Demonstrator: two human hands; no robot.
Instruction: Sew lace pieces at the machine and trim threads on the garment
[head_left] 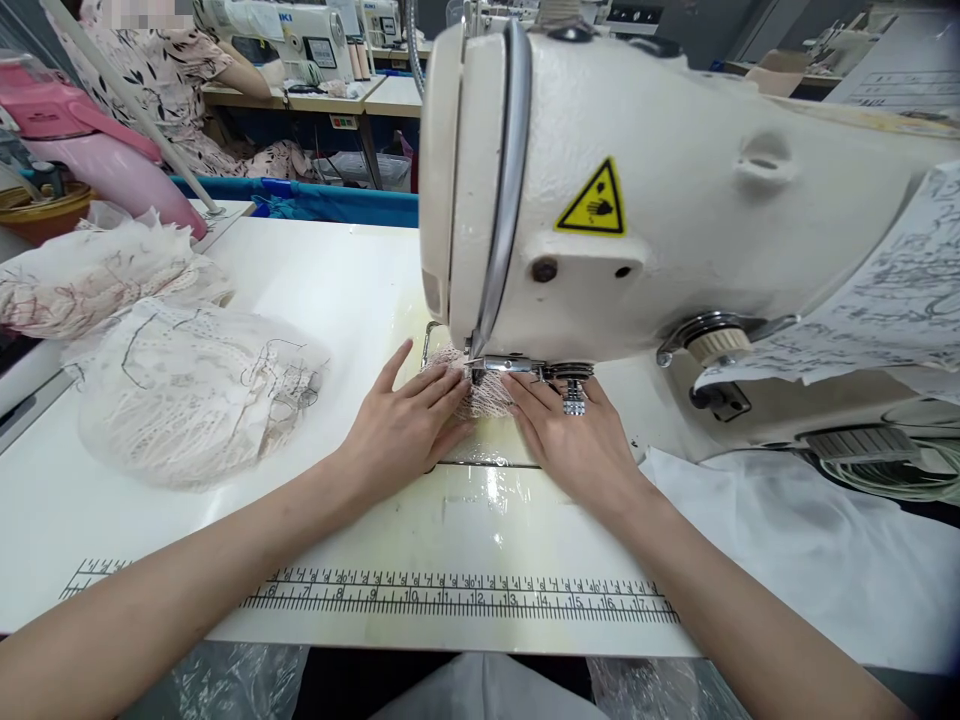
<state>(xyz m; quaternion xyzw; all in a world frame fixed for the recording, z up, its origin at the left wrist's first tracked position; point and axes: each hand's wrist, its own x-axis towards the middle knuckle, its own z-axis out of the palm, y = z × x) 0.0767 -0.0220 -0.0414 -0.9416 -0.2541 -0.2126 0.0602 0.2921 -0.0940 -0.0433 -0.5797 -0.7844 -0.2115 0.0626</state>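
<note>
A small piece of pale pink lace (486,398) lies under the needle area of a cream sewing machine (660,180). My left hand (401,420) rests flat on the lace's left side, fingers stretched out and thumb apart. On the other side, my right hand (574,430) presses the lace's right edge with its fingers extended, partly hidden beneath the machine's metal fittings. Both sets of fingertips are close to the presser foot, whose exact contact with the lace is hard to make out.
Sheer lace pieces with loose threads (202,390) lie at the left, near a pink spray bottle (112,150). White cloth (810,550) covers the right side. A printed ruler (465,597) runs along the front edge. Another person (172,90) sits beyond, by other machines.
</note>
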